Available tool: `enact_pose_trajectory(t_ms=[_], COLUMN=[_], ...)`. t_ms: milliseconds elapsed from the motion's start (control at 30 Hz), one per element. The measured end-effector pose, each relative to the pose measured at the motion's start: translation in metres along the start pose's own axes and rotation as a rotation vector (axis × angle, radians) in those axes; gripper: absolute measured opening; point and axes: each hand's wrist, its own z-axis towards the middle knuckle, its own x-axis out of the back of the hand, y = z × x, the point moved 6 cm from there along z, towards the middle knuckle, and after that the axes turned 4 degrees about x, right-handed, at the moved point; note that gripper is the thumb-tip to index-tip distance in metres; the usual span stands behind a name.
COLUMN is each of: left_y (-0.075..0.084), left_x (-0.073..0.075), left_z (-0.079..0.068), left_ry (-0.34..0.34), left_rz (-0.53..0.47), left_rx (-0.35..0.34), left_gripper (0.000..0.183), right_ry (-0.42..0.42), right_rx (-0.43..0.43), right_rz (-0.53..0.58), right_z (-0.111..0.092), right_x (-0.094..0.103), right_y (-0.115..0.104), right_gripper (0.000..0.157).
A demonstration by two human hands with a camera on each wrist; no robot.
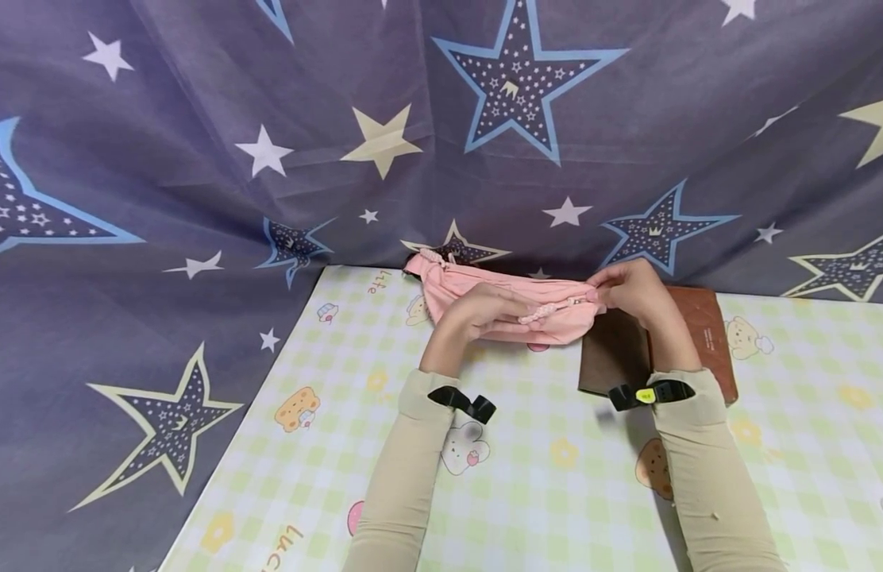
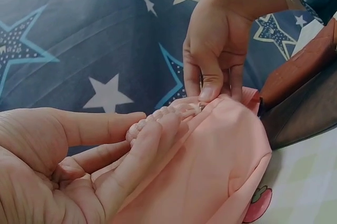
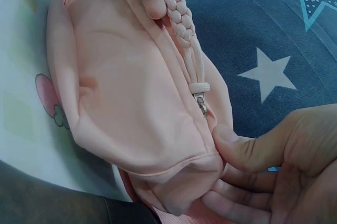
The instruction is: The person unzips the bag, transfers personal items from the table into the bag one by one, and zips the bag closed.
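Pink bag: one, soft cloth, (image 3: 131, 92) lying at the back edge of the table (image 1: 541, 508), next to the curtain (image 1: 198, 302).
Zipper pull: one braided pink cord (image 3: 180, 16), looped to one metal slider (image 3: 199, 102) near the bag's right end.
Left hand: one (image 1: 484, 308), pinching the braided cord between thumb and fingers in front of the bag.
Right hand: one (image 1: 630, 290), gripping the bag's right end between thumb and fingers, just beyond the slider.
Brown covers: two flat pieces side by side, one dark brown (image 1: 613, 353) just beside the bag's right end, one reddish brown (image 1: 706, 342) farther right, partly behind the right forearm; whether they are joined cannot be told.
Sleeves: two, beige, each with one black wrist strap; the right strap (image 1: 652, 395) bears one yellow label.
Table: one, under a green-and-white checked cover printed with cartoon animals and flowers.
Curtain: dark, star-patterned, behind the table and along its left side.
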Motion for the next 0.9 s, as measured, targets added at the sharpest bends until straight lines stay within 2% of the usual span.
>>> enact_pose_trajectory(t_ms=[300,567,900], left_y=[0.001,0.002,0.006], left_x=[0.009,0.016,0.035], left_z=[-0.001,-0.004,-0.010], left_ry=[0.029,0.021,-0.007], left_rz=[0.018,0.043,0.036], left_rx=[0.009,0.009,-0.001], left_gripper=[0.031,0.032,0.034], right_ry=[0.024,0.045,0.064], right_rx=[0.000,-0.028,-0.050], right_rz=[0.020,0.028,0.006], right_z=[-0.001,0.000,-0.001], right_x=[0.000,0.001,0.002], right_y=[0.001,0.002,0.002], right_gripper=[0.020,0.020,0.017])
